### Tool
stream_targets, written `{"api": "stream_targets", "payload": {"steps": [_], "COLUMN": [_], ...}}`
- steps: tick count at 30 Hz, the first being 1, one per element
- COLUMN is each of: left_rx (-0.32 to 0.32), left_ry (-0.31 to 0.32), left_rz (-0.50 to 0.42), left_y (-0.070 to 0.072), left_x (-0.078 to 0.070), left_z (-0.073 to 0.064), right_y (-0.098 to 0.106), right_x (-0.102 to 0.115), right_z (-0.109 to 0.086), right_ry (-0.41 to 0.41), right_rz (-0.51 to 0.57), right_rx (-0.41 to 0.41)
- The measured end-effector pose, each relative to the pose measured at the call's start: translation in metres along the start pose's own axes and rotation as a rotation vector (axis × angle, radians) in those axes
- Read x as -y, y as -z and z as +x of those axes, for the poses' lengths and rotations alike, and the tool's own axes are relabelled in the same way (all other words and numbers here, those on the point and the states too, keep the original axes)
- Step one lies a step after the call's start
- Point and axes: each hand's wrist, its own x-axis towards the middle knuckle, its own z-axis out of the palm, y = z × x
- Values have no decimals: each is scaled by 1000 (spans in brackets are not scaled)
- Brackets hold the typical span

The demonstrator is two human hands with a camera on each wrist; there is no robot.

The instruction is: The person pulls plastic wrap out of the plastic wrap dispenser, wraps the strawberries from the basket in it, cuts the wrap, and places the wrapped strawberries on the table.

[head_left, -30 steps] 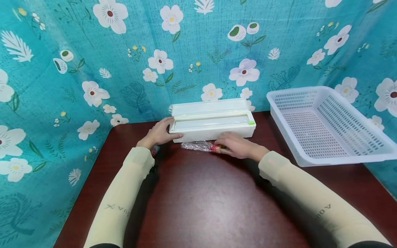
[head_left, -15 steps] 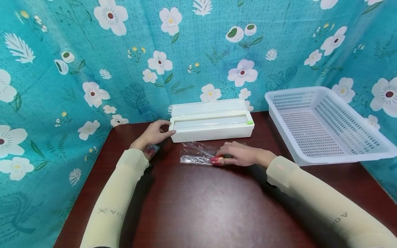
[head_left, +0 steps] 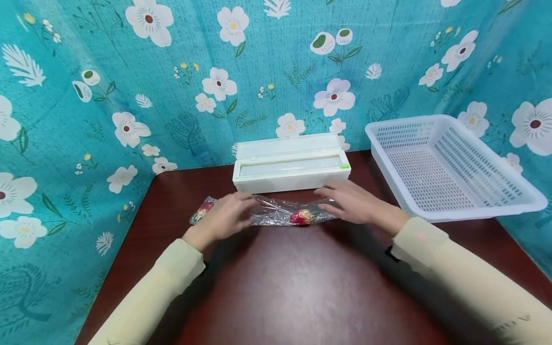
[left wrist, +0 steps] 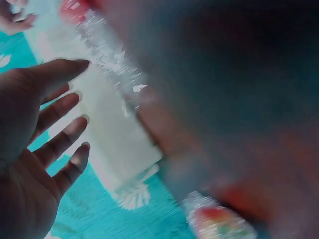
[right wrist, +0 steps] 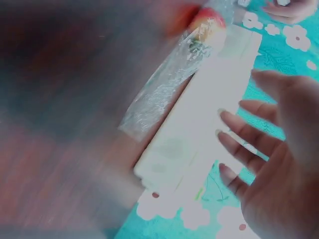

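A red and yellow rounded thing [head_left: 301, 217] lies on a strip of clear plastic film [right wrist: 158, 102] on the dark table, in front of a white cling film dispenser [head_left: 293, 183]. My left hand [head_left: 230, 215] is over the film's left end, and its fingers look loosely spread in the left wrist view. Over the right end is my right hand [head_left: 351, 202], fingers apart and relaxed in the right wrist view. Neither hand grips anything. A second red and yellow thing, film-wrapped [head_left: 201, 211], lies left of my left hand.
A white perforated plastic basket [head_left: 427, 179] stands at the right of the table. The dispenser's lid [head_left: 289, 146] is raised against the blue flowered curtain [head_left: 258, 72] behind. A green slider [head_left: 344, 166] sits at its right end.
My left hand has left the dispenser's end and come forward to the film. My right hand has let go of the red and yellow thing and moved right, exposing it.
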Motion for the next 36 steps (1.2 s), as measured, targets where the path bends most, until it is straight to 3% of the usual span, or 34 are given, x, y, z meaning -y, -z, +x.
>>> {"api": "stream_targets", "payload": {"steps": [3, 7, 15, 20, 27, 31, 36], "left_rx": [35, 80, 124, 95, 63, 55, 1], "left_ry": [-18, 18, 103, 118, 137, 115, 80], "left_rz": [92, 160, 167, 107, -58, -154, -239], "left_y": [-11, -26, -50, -56, -47, -42, -42], "left_x": [-5, -1, 4, 3, 0, -1, -1], "left_z": [-7, -13, -13, -13, -21, -24, -29], "right_y": [7, -4, -34, -35, -32, -30, -25], "right_x": [0, 0, -1, -9, -12, -15, -17], "right_z": [-18, -38, -50, -53, -64, -72, -75], "right_ry": [-44, -109, -277, -249, -164, -161, -212], "right_rz": [-107, -204, -117, -110, -96, -46, 74], "right_rx": [-34, -79, -131, -167, -144, -124, -100]}}
